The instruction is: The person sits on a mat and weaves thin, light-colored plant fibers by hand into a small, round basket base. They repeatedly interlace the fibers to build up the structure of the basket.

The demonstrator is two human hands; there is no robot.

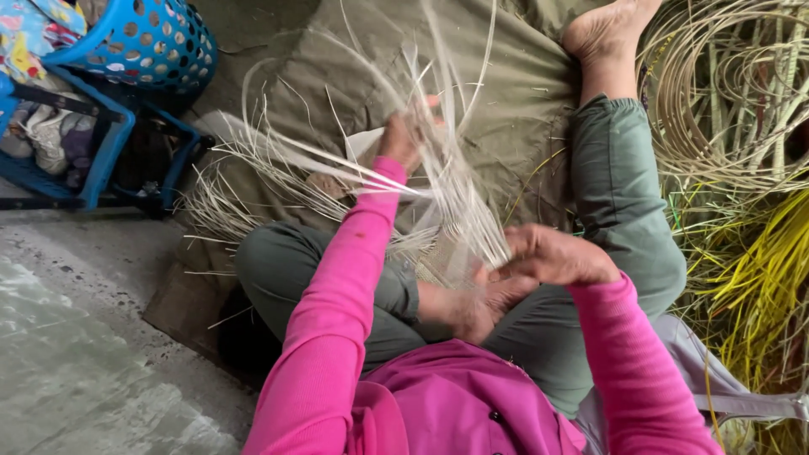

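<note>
I sit cross-legged on an olive cloth mat (pixel 514 101), in a pink top and green trousers. My left hand (pixel 404 135) is stretched forward and closed on a bunch of pale thin reed strips (pixel 455 194) that fan out and blur upward. My right hand (pixel 552 253) sits close to my lap, fingers pinching the lower ends of the same strips where they join a small woven piece (pixel 434 268) resting on my knees. A bare foot (pixel 476 307) lies under my right hand.
A blue plastic basket (pixel 156 42) and blue frame with cloth stand at the top left. Coils of pale cane (pixel 725 93) and yellow-green strips (pixel 767 270) pile at the right. Grey concrete floor (pixel 76 337) lies to the left. My other foot (pixel 607 29) reaches the top.
</note>
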